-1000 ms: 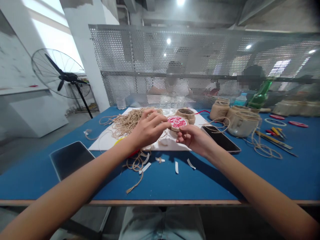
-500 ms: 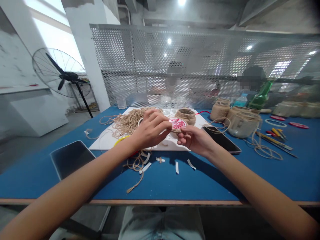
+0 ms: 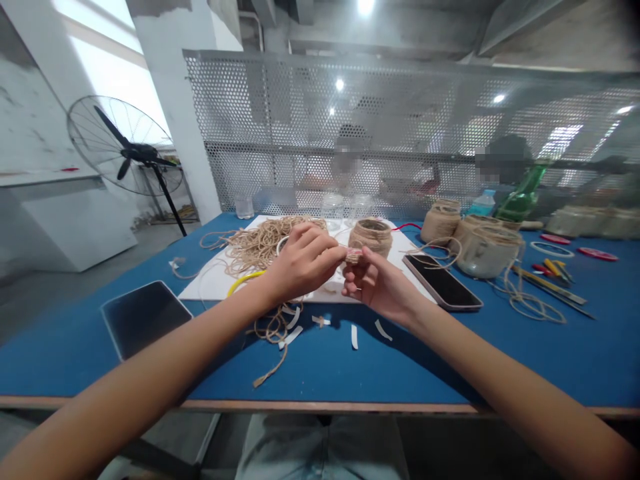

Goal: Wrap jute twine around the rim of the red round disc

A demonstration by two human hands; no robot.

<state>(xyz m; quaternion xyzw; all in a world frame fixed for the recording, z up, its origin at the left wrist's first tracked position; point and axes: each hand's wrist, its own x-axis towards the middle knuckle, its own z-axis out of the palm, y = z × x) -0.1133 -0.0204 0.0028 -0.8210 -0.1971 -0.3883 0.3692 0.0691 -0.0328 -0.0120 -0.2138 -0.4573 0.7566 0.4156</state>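
Observation:
A small round lid with twine around its rim is held between my hands, tilted so that mostly its edge shows. My right hand pinches it from the right with thumb and fingers, the other fingers curled below. From the left, my left hand is closed, its thumb and fingertips at the lid's left edge; the exact grip is partly hidden. Just behind the lid stands a twine-wrapped jar. A loose heap of jute twine lies beyond my left hand on a white sheet.
Several paper strips lie on the blue table in front. A phone is at right, a dark tablet-like device at left. Farther right are wrapped jars, a green bottle and tools. A perforated screen stands behind.
The lid has turned from showing its red and white face to nearly edge-on. My right fingers have shifted slightly left and curled under it; my left hand stays at its left edge.

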